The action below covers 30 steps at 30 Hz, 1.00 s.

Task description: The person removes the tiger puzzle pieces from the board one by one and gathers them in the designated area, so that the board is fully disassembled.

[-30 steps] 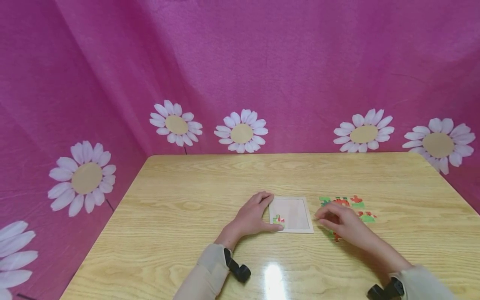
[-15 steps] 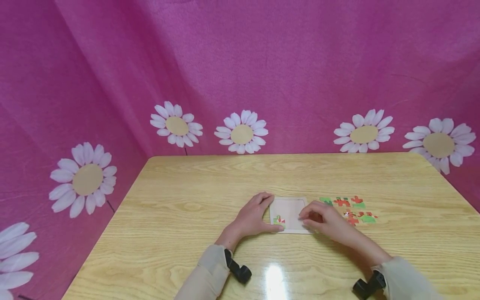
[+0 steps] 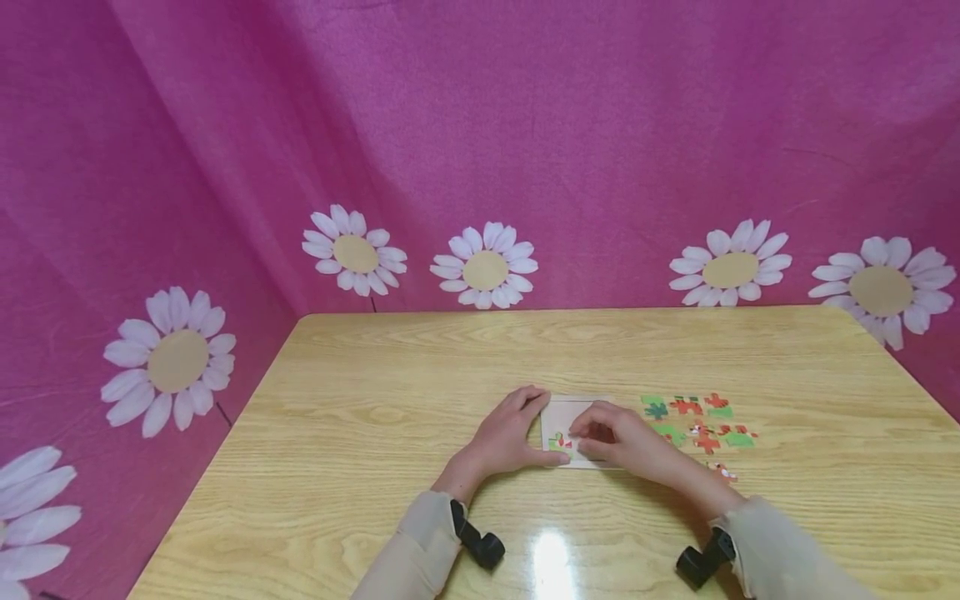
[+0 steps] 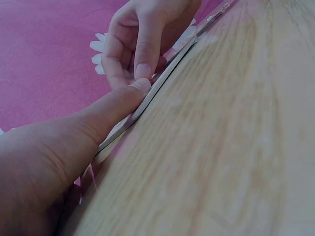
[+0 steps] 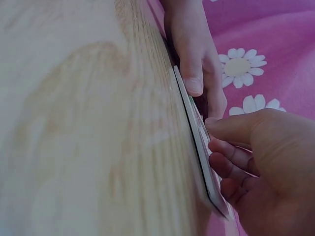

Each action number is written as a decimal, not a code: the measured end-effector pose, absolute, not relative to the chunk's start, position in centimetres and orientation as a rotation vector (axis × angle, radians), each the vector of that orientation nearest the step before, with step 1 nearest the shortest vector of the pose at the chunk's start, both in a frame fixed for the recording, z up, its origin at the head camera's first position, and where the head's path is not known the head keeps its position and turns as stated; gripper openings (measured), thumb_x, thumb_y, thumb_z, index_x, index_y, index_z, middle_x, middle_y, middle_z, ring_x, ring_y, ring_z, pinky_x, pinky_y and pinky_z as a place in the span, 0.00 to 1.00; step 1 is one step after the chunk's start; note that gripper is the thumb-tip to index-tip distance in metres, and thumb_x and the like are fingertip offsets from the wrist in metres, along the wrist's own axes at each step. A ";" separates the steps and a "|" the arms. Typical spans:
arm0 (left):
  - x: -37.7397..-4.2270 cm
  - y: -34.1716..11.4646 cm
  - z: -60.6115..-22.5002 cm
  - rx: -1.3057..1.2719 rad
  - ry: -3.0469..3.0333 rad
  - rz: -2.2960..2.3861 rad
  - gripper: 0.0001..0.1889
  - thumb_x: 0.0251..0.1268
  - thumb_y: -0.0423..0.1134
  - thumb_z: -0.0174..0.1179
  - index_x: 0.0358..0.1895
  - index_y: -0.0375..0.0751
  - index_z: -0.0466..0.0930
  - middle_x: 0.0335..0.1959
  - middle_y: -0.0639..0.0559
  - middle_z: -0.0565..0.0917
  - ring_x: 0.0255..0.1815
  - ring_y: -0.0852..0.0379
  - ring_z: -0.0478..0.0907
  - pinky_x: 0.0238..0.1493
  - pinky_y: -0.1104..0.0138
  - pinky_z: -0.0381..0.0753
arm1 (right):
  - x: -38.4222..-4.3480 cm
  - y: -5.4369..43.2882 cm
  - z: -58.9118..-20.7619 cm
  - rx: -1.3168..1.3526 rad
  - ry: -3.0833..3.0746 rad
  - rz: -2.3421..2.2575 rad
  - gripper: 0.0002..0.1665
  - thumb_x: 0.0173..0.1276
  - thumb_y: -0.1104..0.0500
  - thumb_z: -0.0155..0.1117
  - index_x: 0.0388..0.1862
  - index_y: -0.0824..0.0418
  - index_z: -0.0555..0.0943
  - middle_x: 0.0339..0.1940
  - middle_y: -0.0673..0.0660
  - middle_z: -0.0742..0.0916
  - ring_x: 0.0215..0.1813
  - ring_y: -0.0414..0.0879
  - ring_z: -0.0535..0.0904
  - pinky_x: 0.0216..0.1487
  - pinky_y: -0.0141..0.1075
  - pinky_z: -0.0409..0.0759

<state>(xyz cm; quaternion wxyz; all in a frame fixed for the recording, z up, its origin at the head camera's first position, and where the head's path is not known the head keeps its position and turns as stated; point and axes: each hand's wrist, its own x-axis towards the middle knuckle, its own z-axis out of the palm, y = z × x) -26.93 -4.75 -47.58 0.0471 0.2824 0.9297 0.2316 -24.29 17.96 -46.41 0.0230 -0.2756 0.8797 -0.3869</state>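
Observation:
A shallow white jigsaw tray (image 3: 556,412) lies on the table, with jigsaw pieces (image 3: 558,443) in its near left corner. My left hand (image 3: 504,435) holds the tray's left side, thumb along the near rim and fingers at the far corner. Over the tray, my right hand (image 3: 626,442) pinches with thumb and index finger, just right of the placed pieces. The jigsaw piece in that pinch is almost wholly hidden by the fingers. In the right wrist view the right thumb (image 5: 231,129) is close to the left thumb (image 5: 193,83), above the tray's edge.
Loose red and green jigsaw pieces (image 3: 705,437) lie spread to the right of the tray, and one more piece (image 3: 722,472) lies nearer, beside the right forearm. The wooden table (image 3: 360,433) meets a pink curtain (image 3: 600,150) with daisies at its back and left.
My right hand has moved left from beside the loose pieces to over the tray, by the placed pieces. Several loose pieces are now uncovered. My left hand has stayed at the tray.

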 end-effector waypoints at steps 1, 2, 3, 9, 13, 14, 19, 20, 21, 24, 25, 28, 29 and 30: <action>-26.9 -4.8 -47.6 0.861 2.834 0.710 0.51 0.52 0.66 0.67 0.76 0.46 0.58 0.75 0.53 0.62 0.77 0.54 0.59 0.76 0.58 0.65 | -24.4 17.8 -46.4 -0.870 2.725 -1.192 0.08 0.67 0.63 0.65 0.45 0.59 0.82 0.38 0.52 0.84 0.39 0.34 0.74 0.40 0.26 0.76; -26.9 -4.8 -47.6 0.858 2.832 0.711 0.51 0.52 0.66 0.67 0.76 0.46 0.58 0.75 0.54 0.62 0.77 0.54 0.58 0.76 0.58 0.65 | -24.4 17.7 -46.4 -0.883 2.727 -1.184 0.08 0.67 0.63 0.65 0.45 0.60 0.82 0.38 0.52 0.84 0.39 0.34 0.74 0.40 0.26 0.77; -26.9 -4.7 -47.6 0.856 2.830 0.713 0.51 0.52 0.66 0.67 0.76 0.46 0.58 0.75 0.54 0.62 0.77 0.54 0.58 0.76 0.58 0.64 | -24.5 17.6 -46.4 -0.895 2.730 -1.174 0.09 0.66 0.63 0.65 0.45 0.60 0.82 0.38 0.52 0.84 0.39 0.33 0.74 0.39 0.26 0.77; -26.8 -4.7 -47.5 0.864 2.832 0.716 0.51 0.52 0.66 0.67 0.76 0.45 0.59 0.75 0.53 0.63 0.77 0.53 0.59 0.75 0.57 0.65 | -24.9 17.1 -46.5 -0.926 2.730 -1.151 0.10 0.65 0.64 0.66 0.45 0.61 0.83 0.36 0.52 0.83 0.37 0.32 0.72 0.37 0.26 0.75; -26.8 -4.7 -47.5 0.870 2.836 0.715 0.51 0.52 0.66 0.67 0.76 0.45 0.59 0.74 0.53 0.63 0.76 0.53 0.59 0.75 0.58 0.65 | -25.1 16.9 -46.6 -0.951 2.720 -1.142 0.10 0.64 0.65 0.67 0.44 0.61 0.83 0.36 0.52 0.82 0.36 0.32 0.72 0.36 0.25 0.74; -26.8 -4.7 -47.5 0.869 2.838 0.714 0.51 0.51 0.66 0.68 0.76 0.45 0.59 0.74 0.53 0.63 0.76 0.54 0.60 0.75 0.58 0.65 | -25.1 16.9 -46.6 -0.958 2.718 -1.143 0.10 0.64 0.65 0.68 0.44 0.61 0.83 0.36 0.52 0.82 0.36 0.33 0.72 0.36 0.25 0.74; -26.9 -4.7 -47.5 0.859 2.836 0.719 0.51 0.51 0.65 0.68 0.76 0.45 0.59 0.74 0.53 0.63 0.76 0.54 0.59 0.75 0.58 0.65 | -25.2 16.7 -46.5 -0.990 2.690 -1.166 0.08 0.64 0.65 0.68 0.42 0.62 0.82 0.34 0.53 0.81 0.35 0.33 0.71 0.35 0.26 0.73; -26.9 -4.7 -47.5 0.856 2.834 0.718 0.51 0.51 0.65 0.68 0.76 0.46 0.59 0.75 0.54 0.63 0.76 0.55 0.59 0.76 0.59 0.65 | -25.3 16.7 -46.5 -0.989 2.683 -1.171 0.08 0.64 0.65 0.68 0.42 0.62 0.81 0.34 0.53 0.81 0.35 0.33 0.71 0.35 0.26 0.73; -26.9 -4.7 -47.5 0.855 2.833 0.719 0.51 0.51 0.65 0.68 0.76 0.46 0.59 0.75 0.54 0.63 0.76 0.55 0.59 0.76 0.58 0.65 | -25.3 16.7 -46.5 -0.985 2.675 -1.173 0.08 0.64 0.65 0.68 0.42 0.62 0.81 0.34 0.53 0.81 0.35 0.33 0.71 0.34 0.26 0.72; -26.9 -4.7 -47.5 0.861 2.833 0.717 0.51 0.51 0.66 0.68 0.76 0.45 0.59 0.75 0.53 0.63 0.76 0.55 0.59 0.76 0.58 0.65 | -25.4 16.6 -46.5 -0.952 2.661 -1.175 0.08 0.64 0.65 0.68 0.42 0.62 0.80 0.34 0.53 0.80 0.36 0.34 0.70 0.35 0.25 0.71; -26.9 -4.7 -47.5 0.861 2.835 0.714 0.51 0.51 0.66 0.68 0.76 0.45 0.59 0.74 0.53 0.63 0.76 0.55 0.59 0.76 0.59 0.65 | -25.5 16.6 -46.5 -0.939 2.655 -1.175 0.08 0.64 0.64 0.68 0.42 0.61 0.80 0.34 0.53 0.80 0.36 0.34 0.70 0.35 0.25 0.71; -26.9 -4.7 -47.6 0.862 2.840 0.705 0.51 0.51 0.66 0.67 0.76 0.45 0.59 0.74 0.53 0.63 0.76 0.55 0.60 0.76 0.59 0.65 | -25.5 16.6 -46.5 -0.898 2.643 -1.183 0.08 0.64 0.64 0.67 0.42 0.61 0.80 0.35 0.53 0.80 0.37 0.34 0.71 0.36 0.25 0.71; -27.0 -4.7 -47.6 0.860 2.840 0.702 0.51 0.51 0.66 0.67 0.76 0.46 0.59 0.74 0.53 0.63 0.76 0.55 0.59 0.76 0.59 0.65 | -25.5 16.5 -46.5 -0.879 2.633 -1.196 0.08 0.64 0.64 0.67 0.42 0.61 0.80 0.35 0.53 0.80 0.37 0.34 0.71 0.37 0.25 0.72; -27.0 -4.7 -47.7 0.856 2.838 0.701 0.51 0.51 0.66 0.67 0.76 0.46 0.58 0.74 0.54 0.63 0.76 0.55 0.59 0.76 0.59 0.64 | -25.5 16.5 -46.5 -0.859 2.623 -1.208 0.08 0.65 0.64 0.67 0.42 0.61 0.80 0.35 0.53 0.81 0.37 0.34 0.71 0.37 0.25 0.72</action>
